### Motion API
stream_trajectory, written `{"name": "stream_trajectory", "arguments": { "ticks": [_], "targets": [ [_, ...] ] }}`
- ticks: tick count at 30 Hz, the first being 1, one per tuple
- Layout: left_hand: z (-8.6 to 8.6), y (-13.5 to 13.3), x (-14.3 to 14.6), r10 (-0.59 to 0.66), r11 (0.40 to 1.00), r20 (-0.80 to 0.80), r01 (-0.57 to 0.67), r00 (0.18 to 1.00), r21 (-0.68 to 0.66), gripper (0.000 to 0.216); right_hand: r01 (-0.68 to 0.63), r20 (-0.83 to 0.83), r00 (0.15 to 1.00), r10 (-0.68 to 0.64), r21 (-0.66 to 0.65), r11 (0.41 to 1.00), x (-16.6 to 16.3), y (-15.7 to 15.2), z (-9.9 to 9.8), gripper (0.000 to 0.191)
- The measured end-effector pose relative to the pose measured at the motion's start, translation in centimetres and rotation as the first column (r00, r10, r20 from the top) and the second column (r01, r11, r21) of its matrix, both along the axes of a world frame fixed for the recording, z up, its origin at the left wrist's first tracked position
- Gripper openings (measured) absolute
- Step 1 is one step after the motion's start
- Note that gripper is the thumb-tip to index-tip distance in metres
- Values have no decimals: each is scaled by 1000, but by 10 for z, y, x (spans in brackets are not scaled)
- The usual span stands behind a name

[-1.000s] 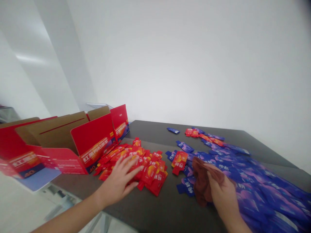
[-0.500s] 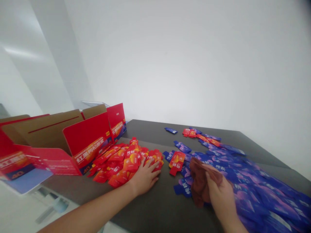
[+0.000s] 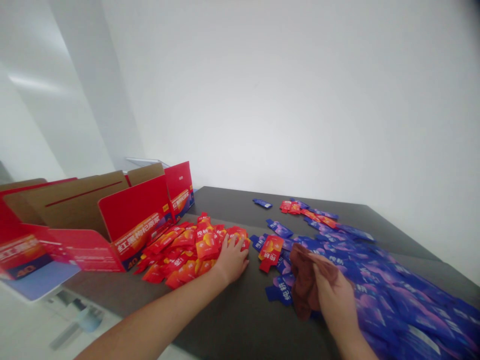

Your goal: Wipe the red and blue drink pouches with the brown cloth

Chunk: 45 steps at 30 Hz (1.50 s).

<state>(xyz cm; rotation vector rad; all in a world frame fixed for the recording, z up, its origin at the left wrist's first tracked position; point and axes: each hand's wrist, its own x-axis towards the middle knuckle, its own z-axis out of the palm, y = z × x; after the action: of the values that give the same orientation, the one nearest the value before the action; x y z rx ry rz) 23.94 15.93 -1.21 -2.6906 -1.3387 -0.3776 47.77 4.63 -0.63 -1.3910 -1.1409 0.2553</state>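
A heap of red sachets (image 3: 183,247) lies on the dark table (image 3: 232,320), next to an open red cardboard box (image 3: 112,220). My left hand (image 3: 233,260) rests against the right side of that heap, fingers stretched out and pressed into the sachets. My right hand (image 3: 333,295) is closed on a brown cloth (image 3: 303,277) at the near edge of a wide spread of blue sachets (image 3: 393,295). One red sachet (image 3: 270,248) lies among the blue ones just left of the cloth.
More red and blue sachets (image 3: 311,212) are scattered toward the table's far side. The red box's flaps stand open at the left, overhanging the table edge. A white wall rises behind the table.
My left hand has swept the red sachets leftward into a tighter heap beside the box. My right hand has stayed on the brown cloth, shifting slightly left.
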Motion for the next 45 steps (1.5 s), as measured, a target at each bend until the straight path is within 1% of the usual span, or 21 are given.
{"name": "stream_trajectory", "arguments": {
  "ticks": [4, 8, 12, 15, 17, 20, 22, 24, 26, 28, 29, 31, 32, 34, 35, 36, 38, 40, 42, 43, 45],
  "targets": [
    [7, -14, 16, -68, 995, 95, 75, 993, -70, 34, 3, -17, 1000, -3, -4, 1000, -1, 0, 1, 35],
    [-1, -21, 49, -81, 976, 223, 123, 971, -180, 51, -8, -53, 999, 8, 4, 1000, -1, 1, 1, 34],
    [-18, -12, 84, 47, 956, 368, 65, 928, -285, 75, -13, -74, 997, 14, 19, 1000, -1, 2, 1, 33],
    [-27, -1, 100, 142, 925, 480, 56, 866, -375, 79, -13, -95, 995, 14, 8, 1000, -2, 1, 2, 32],
    [-28, 4, 103, 193, 900, 560, 81, 805, -428, 78, -7, -117, 993, 7, 3, 1000, -2, 1, 4, 33],
    [-20, 5, 98, 279, 858, 684, 145, 674, -493, 73, 3, -174, 985, -2, 3, 1000, -3, 0, 5, 34],
    [-11, 0, 91, 358, 810, 746, 211, 562, -547, 67, 15, -220, 975, -12, 13, 1000, -4, 0, 6, 35],
    [-1, -11, 84, 444, 729, 774, 320, 451, -605, 57, 63, -277, 959, -54, 24, 998, -3, -1, 5, 37],
    [6, -25, 79, 525, 614, 767, 459, 369, -642, 51, 137, -318, 941, -114, 50, 989, -3, -3, 3, 39],
    [9, -40, 78, 590, 491, 739, 581, 326, -648, 50, 182, -293, 945, -143, 110, 977, -5, -6, 0, 40],
    [9, -47, 78, 614, 439, 727, 631, 309, -639, 48, 159, -234, 964, -123, 145, 976, -7, -8, -2, 40],
    [7, -58, 81, 650, 368, 714, 713, 261, -596, 41, -28, -1, 1000, 29, 159, 987, -15, -10, -4, 39],
    [5, -62, 82, 667, 343, 709, 750, 229, -565, 38, -166, 149, 978, 149, 112, 980, -20, -9, -5, 38],
    [2, -68, 84, 708, 286, 688, 827, 158, -484, 35, -354, 394, 853, 341, -42, 934, -30, -6, -4, 36],
    [0, -70, 84, 728, 250, 672, 860, 135, -444, 33, -373, 463, 803, 376, -102, 922, -33, -3, -3, 36],
    [-1, -71, 84, 744, 214, 656, 885, 126, -413, 32, -343, 502, 787, 360, -129, 930, -34, 0, -2, 34],
    [-3, -72, 81, 763, 150, 631, 911, 141, -384, 28, -207, 512, 824, 241, -125, 970, -30, 6, 0, 31],
    [-4, -71, 78, 769, 115, 617, 912, 168, -393, 33, -61, 465, 878, 112, -125, 990, -20, 7, -1, 31],
    [-4, -69, 77, 782, 107, 601, 915, 164, -389, 40, 47, 401, 916, -5, -96, 994, -12, 3, -3, 32],
    [-4, -68, 77, 788, 114, 597, 918, 150, -380, 42, 59, 383, 923, -31, -61, 996, -11, 0, -3, 33],
    [-4, -68, 78, 792, 136, 599, 920, 122, -367, 42, -42, 428, 903, 40, -6, 999, -14, -5, -4, 31]
  ]
}}
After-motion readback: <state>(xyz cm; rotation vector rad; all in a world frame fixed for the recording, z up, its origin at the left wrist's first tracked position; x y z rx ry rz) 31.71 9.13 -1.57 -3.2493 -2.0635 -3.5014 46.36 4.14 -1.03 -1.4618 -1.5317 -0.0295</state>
